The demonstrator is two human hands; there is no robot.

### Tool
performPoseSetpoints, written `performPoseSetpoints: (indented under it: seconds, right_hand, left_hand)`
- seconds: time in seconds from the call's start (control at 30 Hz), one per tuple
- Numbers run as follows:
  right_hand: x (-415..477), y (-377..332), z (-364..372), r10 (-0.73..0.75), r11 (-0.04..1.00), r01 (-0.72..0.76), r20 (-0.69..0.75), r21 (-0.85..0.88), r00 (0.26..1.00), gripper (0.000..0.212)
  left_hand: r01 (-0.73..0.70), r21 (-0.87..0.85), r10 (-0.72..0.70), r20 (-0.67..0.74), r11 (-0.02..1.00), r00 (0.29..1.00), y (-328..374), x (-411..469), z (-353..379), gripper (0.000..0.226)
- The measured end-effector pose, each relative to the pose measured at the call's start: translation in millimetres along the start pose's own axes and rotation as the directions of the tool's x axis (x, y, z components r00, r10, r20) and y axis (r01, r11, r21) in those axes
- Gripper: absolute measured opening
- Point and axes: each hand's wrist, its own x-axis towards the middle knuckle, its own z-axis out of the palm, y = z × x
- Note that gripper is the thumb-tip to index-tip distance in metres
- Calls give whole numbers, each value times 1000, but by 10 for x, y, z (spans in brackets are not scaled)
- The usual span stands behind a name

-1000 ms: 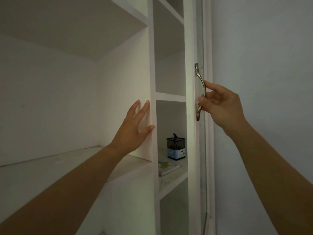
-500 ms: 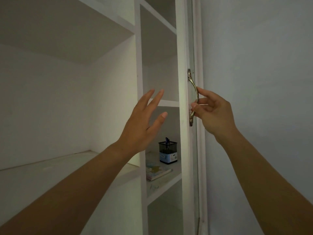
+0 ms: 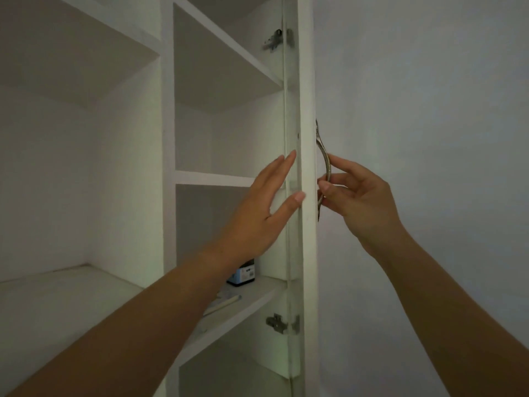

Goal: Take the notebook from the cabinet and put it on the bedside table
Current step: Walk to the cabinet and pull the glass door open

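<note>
A white cabinet [image 3: 169, 138] stands with its door [image 3: 307, 253] swung open, seen edge-on. My right hand [image 3: 359, 202] pinches the door's curved metal handle [image 3: 325, 164] between thumb and fingers. My left hand [image 3: 263, 213] is open, fingers spread, its fingertips touching the inner edge of the door. The notebook [image 3: 224, 303] lies flat on the middle shelf [image 3: 257, 299], mostly hidden behind my left forearm; only a corner shows.
A blue-and-black pen holder [image 3: 243, 275] stands on the same shelf behind the notebook. A wide open shelf [image 3: 57, 299] lies at the left. Two metal hinges [image 3: 277, 323] sit on the door's inner side. A plain wall [image 3: 429, 110] is at the right.
The door has swung further open. My left hand moved right from the cabinet's divider to the door's inner edge. My right hand stays on the handle.
</note>
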Motion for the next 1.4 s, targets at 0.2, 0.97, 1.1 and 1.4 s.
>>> performPoseSetpoints:
  seconds: [0.2, 0.97, 1.1, 1.4]
  right_hand:
    - [9, 61, -347, 12, 1000, -11, -20, 18, 1000, 42]
    - [-690, 697, -1501, 42, 994, -44, -25, -102, 999, 45]
    - [-671, 832, -1680, 40, 990, -45, -40, -132, 998, 52]
    - [-606, 1150, -2000, 12, 957, -21, -35, -289, 999, 51]
  left_hand:
    - [16, -167, -7, 53, 986, 999, 161, 170, 333, 55]
    - [57, -121, -58, -11, 991, 998, 440, 652, 1642, 64]
    - [42, -39, -41, 5, 998, 999, 435, 723, 1890, 68]
    - [-9, 86, 4, 52, 996, 999, 146, 735, 2347, 70]
